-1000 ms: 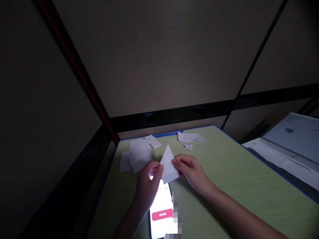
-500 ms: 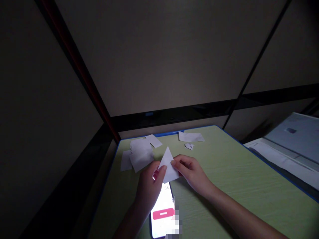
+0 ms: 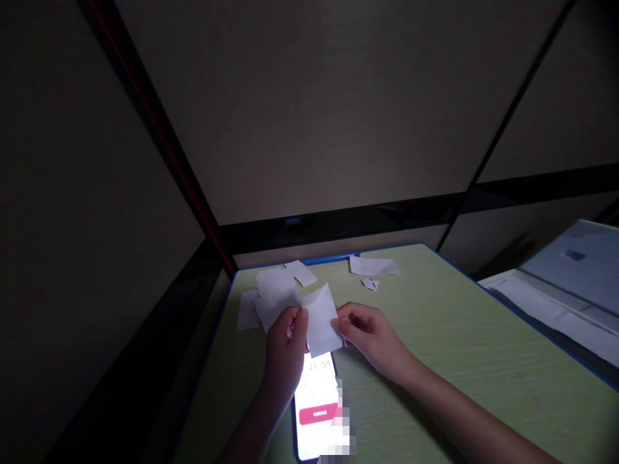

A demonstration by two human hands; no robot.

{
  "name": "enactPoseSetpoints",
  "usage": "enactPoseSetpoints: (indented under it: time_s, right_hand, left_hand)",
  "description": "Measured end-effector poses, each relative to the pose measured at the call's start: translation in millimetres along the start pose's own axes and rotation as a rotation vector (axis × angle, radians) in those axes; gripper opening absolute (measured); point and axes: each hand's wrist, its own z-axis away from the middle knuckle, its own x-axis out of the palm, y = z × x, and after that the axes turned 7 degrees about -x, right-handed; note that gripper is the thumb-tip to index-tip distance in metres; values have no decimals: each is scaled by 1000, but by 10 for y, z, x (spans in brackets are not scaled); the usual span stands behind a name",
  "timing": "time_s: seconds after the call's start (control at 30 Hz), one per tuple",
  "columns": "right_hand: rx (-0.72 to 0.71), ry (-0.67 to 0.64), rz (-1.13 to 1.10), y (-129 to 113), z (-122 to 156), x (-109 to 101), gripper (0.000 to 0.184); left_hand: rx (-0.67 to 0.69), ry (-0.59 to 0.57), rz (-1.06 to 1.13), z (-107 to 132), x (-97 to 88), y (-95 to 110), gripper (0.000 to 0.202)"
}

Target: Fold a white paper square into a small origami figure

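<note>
White paper [image 3: 321, 319], pinched by its edges between the left hand [image 3: 285, 351] and right hand [image 3: 372, 335], is hovering low in the frame's centre over the lit phone [image 3: 316, 394], likely needing even tension to crease cleanly

Left grip [image 3: 285, 348]: we see our bare hand, with slim fingers and a rounded back.
Right grip [image 3: 373, 335]: bare as well; we can make out the knuckles and thumb.
Left forearm [image 3: 251, 428]: bare as far as the view shows.
Right forearm [image 3: 459, 419]: bare too, slender and smooth.
Fine detail: in this dim light we cannot tell nails or creases.
</note>
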Motion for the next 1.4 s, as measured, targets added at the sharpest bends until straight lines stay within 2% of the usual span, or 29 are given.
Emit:
enactPoseSetpoints:
  time_s: [0.1,0.4,0.63,0.77,0.93,1.07,1.23,1.4]
  right_hand:
    - [7,-30,13,19,7,3,26]
    - [16,-107,65,27,26,24,26]
    - [22,-182,86,91,39,26,25]
    - [22,-142,108,75,27,18,22]
    - [-9,-14,110,30,-9,-46,20]
    - [-20,-47,118,9,-15,-85,18]
    - [-61,-50,178,-2,-18,-83,14]
    - [-83,70,186,23,-45,-122,13]
  left_hand:
    - [-17,-4,37,-7,-3,42,20]
    - [-125,-47,216,-71,-32,-53,29]
    - [-117,-14,252,-93,-36,-54,23]
    - [-100,-32,271,-79,-52,-56,21]
    - [-64,-63,308,-39,-75,-31,13]
    - [-77,-29,370,-32,-69,16,15]
    - [-123,-65,504,-75,-69,-13,15]
    - [-81,9,449,-91,-85,-54,16]
